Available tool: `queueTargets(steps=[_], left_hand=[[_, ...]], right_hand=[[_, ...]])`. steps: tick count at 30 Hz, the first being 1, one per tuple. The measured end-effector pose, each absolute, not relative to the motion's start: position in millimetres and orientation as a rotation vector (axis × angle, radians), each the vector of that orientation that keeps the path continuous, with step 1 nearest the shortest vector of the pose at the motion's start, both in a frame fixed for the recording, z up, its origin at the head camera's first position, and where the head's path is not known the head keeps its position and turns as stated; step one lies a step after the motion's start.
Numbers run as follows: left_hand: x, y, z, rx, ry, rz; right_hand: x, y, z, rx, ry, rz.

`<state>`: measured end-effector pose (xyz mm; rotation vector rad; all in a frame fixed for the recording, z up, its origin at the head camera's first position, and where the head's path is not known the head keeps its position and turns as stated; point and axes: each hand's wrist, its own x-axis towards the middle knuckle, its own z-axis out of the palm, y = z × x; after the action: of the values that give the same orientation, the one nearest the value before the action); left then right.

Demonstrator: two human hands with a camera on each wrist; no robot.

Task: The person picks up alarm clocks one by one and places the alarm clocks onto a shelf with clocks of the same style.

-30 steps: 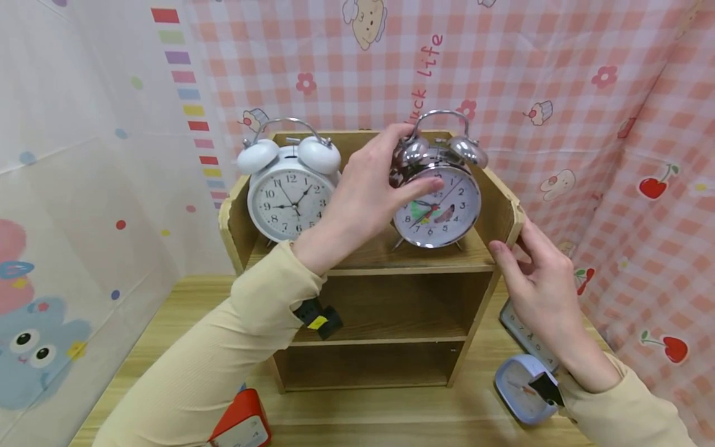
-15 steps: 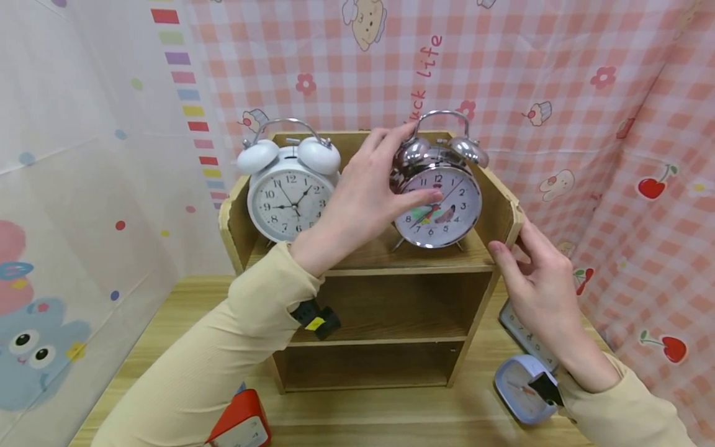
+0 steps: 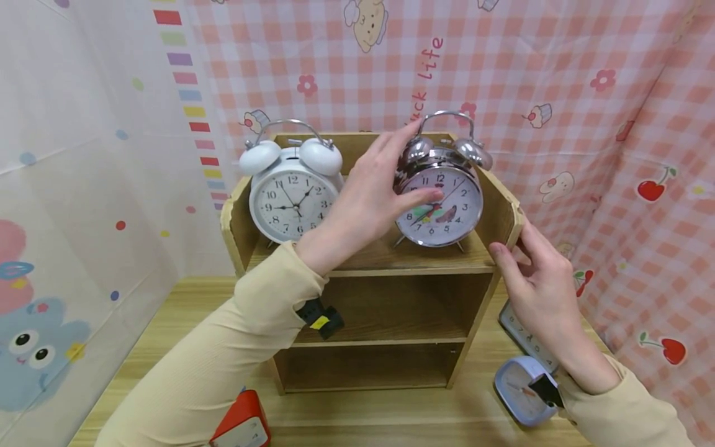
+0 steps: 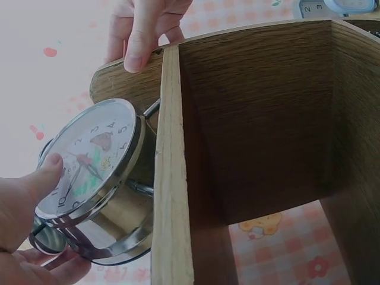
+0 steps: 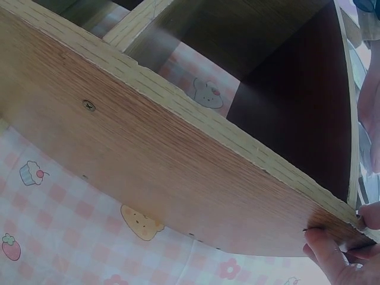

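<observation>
On the top shelf of a small wooden shelf unit [image 3: 413, 271], a silver twin-bell alarm clock [image 3: 463, 217] stands at the right. My left hand [image 3: 365, 195] grips it from its left side, thumb across the dial and fingers behind the bell; the left wrist view shows the thumb on the clock face [image 4: 104, 139]. Left of this hand stands a white twin-bell alarm clock [image 3: 279, 205], its right edge partly hidden by the hand. My right hand [image 3: 544, 285] holds the unit's right side panel [image 3: 511, 226] near its front edge, thumb on the front and fingers outside.
Two lower shelves [image 3: 385, 341] lie under the clocks. On the table [image 3: 357, 416], a red clock [image 3: 246, 422] sits at front left, partly behind the left sleeve. A lavender clock [image 3: 516, 397] and a grey clock [image 3: 525, 335] lie at the right. Patterned cloth [image 3: 313, 49] hangs behind.
My left thumb has slid slightly down the silver clock's dial, uncovering the 12. Both clocks and my right hand stay where they were.
</observation>
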<state>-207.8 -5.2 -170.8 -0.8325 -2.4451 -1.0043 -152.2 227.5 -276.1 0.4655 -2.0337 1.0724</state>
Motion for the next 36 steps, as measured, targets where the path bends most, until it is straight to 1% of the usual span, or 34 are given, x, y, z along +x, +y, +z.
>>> queueTargets(steps=[11,20,28,36], left_hand=[[-208.0,-4.3,-173.2,-0.838,-2.442,-0.980],[-204.1,-7.7,-178.2,-0.881,-2.320,-0.899],[-186.1,-21.4,-184.1,-0.997,-2.186,-0.770],[-169.3,-42.2,-201.3,-1.088,-2.097,-0.630]], right_hand=[[-152.3,227.6,-276.5,0.465,-2.029,1.067],[-152.3,227.5,-276.4,0.467,-2.028,1.066],[-151.8,226.5,-277.1,0.474,-2.018,1.079],[-152.0,226.2,-276.9,0.468,-2.019,1.076]])
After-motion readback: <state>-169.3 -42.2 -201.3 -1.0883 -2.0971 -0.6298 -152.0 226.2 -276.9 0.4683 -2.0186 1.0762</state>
